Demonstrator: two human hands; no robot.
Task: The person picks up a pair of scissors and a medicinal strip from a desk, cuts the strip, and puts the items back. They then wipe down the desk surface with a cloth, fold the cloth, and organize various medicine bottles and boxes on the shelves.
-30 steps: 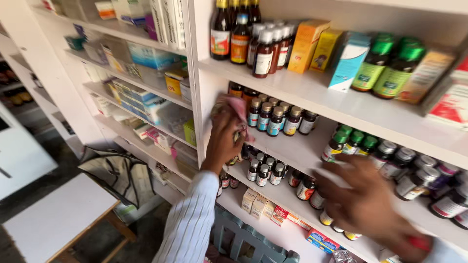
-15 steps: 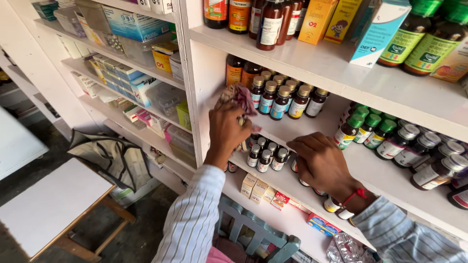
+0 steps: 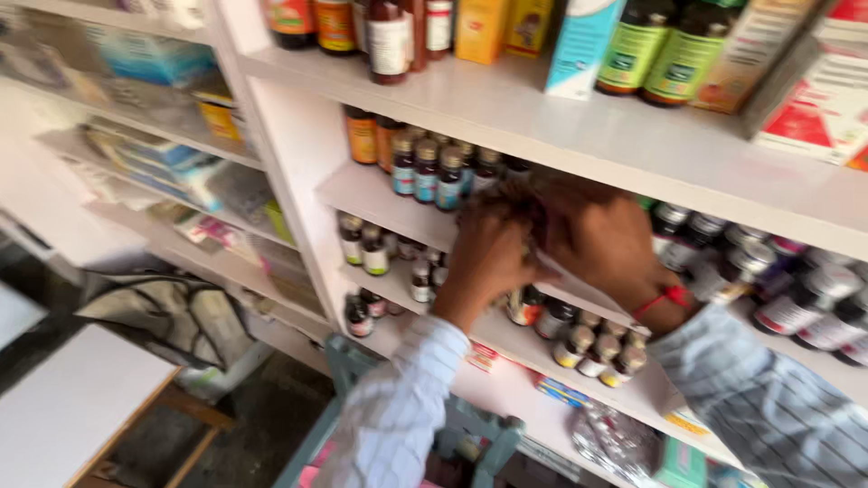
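Observation:
My left hand (image 3: 488,258) and my right hand (image 3: 601,237) meet at the middle shelf (image 3: 380,194) of a white rack, fingers curled together just right of a row of dark bottles with blue labels (image 3: 425,173). Motion blur hides what lies between them; a pale edge of cloth (image 3: 562,276) shows under the hands. A red thread (image 3: 667,296) circles my right wrist. Both sleeves are pale and striped.
Syrup bottles (image 3: 389,36), orange boxes (image 3: 493,27) and green-capped bottles (image 3: 644,50) fill the top shelf. Small bottles (image 3: 363,248) and jars (image 3: 814,303) line the lower shelves. A white table (image 3: 72,407), a grey bag (image 3: 172,316) and a teal stool (image 3: 488,438) stand below.
My right hand has come up and left from the lower shelf to join my left hand at the middle shelf. The view has swung left and closer.

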